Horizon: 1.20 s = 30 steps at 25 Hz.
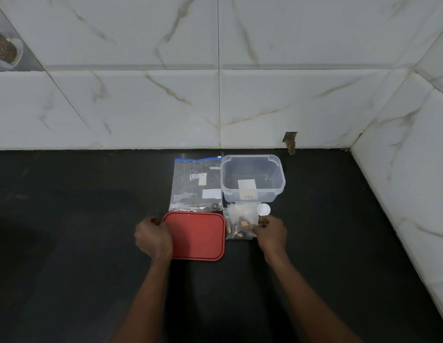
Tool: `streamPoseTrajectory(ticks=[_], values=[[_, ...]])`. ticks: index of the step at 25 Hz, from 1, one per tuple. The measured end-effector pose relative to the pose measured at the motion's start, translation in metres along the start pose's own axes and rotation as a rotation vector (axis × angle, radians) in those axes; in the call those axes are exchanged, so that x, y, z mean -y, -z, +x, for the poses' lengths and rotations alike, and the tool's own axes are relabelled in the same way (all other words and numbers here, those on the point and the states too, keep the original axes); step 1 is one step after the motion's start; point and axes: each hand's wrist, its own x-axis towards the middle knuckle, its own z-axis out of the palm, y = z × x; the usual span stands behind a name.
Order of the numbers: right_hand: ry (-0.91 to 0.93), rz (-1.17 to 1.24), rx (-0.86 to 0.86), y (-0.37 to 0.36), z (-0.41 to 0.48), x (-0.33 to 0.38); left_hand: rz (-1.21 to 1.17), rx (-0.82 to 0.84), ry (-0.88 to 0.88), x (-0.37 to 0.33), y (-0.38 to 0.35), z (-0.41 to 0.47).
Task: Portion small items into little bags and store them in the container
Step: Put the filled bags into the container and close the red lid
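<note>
A clear plastic container stands open on the black counter near the wall, with only a white label showing in it. Its red lid lies flat in front. My left hand grips the lid's left edge with curled fingers. A large zip bag with dark small items at its bottom lies flat left of the container. Small clear bags holding orange and dark bits lie in front of the container. My right hand pinches the right edge of these small bags.
A small white round scoop or cap lies beside the small bags. The marble-tiled wall runs behind and along the right side. A chipped hole shows at the wall's base. Black counter spreads left and toward me.
</note>
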Motion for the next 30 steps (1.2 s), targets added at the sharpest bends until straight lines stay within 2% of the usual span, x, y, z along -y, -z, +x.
streamPoseTrajectory(ticks=[2,3,6,8,12,20,24,27,30], values=[[-0.017,0.12,0.068,0.008,-0.001,0.002,-0.09,0.015,-0.141,-0.007,0.0,-0.008],[-0.017,0.168,0.11,0.013,-0.004,0.005,-0.167,0.088,-0.199,-0.014,-0.001,-0.018],[0.023,0.296,0.255,0.029,-0.012,0.019,-0.382,0.541,-0.25,-0.042,-0.007,-0.058],[0.057,0.389,0.35,0.041,-0.017,0.028,-0.474,0.785,-0.199,-0.053,-0.015,-0.076],[0.03,0.476,0.444,0.053,-0.019,0.035,-0.656,1.091,0.034,-0.065,-0.018,-0.087],[-0.068,0.592,0.375,0.046,-0.027,0.027,-0.68,1.003,0.129,-0.066,-0.018,-0.089],[0.097,0.537,0.299,0.041,-0.031,0.033,-0.673,0.977,0.102,-0.07,-0.015,-0.091],[0.236,0.382,0.15,0.049,-0.018,0.051,-0.658,0.773,-0.037,-0.076,-0.021,-0.073],[0.336,0.216,-0.053,0.067,0.015,0.079,-0.451,0.543,-0.239,-0.092,-0.024,-0.052]])
